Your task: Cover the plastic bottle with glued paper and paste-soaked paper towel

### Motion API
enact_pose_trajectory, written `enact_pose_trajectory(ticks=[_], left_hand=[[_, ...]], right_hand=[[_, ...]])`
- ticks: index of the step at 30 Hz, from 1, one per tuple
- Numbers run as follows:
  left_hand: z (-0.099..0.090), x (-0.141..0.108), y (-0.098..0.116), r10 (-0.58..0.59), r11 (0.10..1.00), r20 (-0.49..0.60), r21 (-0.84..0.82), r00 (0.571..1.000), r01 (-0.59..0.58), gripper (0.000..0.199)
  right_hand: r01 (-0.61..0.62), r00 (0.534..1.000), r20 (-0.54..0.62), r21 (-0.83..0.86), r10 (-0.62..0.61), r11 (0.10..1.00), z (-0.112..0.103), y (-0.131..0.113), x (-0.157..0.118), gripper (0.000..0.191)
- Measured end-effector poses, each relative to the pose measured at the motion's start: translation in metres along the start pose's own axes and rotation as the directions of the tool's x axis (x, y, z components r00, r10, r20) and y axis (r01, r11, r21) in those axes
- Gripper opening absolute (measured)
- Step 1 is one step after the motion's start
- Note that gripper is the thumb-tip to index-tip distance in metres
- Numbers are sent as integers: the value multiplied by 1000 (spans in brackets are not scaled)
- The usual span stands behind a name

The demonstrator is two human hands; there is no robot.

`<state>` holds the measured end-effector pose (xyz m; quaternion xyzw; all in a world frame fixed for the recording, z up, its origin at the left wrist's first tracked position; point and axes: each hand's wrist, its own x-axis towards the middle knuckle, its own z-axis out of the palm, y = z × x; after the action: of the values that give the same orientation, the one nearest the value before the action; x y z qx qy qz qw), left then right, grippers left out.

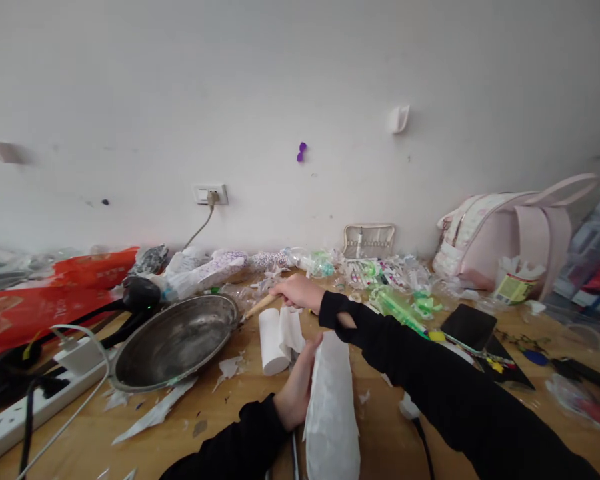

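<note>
My left hand [300,387] is closed round the side of a long white paper-covered form [333,413], which stretches from the bottom edge toward the middle; some of its fingers are hidden. My right hand [297,292] reaches across above it and grips a tan wooden stick [261,305]. The stick's far end points left, close to the rim of a dull metal bowl [180,383]; its tip is too small to make out. Between bowl and left hand stands a white paper roll [271,341], with a loose sheet [293,328] hanging at its right.
Torn paper scraps [155,417] lie before the bowl. A power strip [40,413] with cables and red bags [35,313] are on the left. Plastic clutter lines the wall. At right are a black phone [469,327], a yellow-labelled cup [515,287] and a pink backpack [500,233].
</note>
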<state>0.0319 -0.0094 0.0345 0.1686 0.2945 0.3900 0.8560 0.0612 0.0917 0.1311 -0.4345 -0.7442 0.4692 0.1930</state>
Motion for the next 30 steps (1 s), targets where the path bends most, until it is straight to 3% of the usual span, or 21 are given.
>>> enact_pose_trajectory(ticks=[6,16,30], left_hand=[[2,-1,0,5,1000,-36,-18,999,-6,38],[-6,6,-3,31,999,-20,-16,999,-32,39],[-2,6,-3,42,999,-33,7,999,-41,33]], right_hand=[[-80,995,-54,83,84,993,-11,6,-12,20],[-94,993,-48,170,104,981,10,15,-3,19],[-121,992,-3,228,125,966,21,19,-5,20]])
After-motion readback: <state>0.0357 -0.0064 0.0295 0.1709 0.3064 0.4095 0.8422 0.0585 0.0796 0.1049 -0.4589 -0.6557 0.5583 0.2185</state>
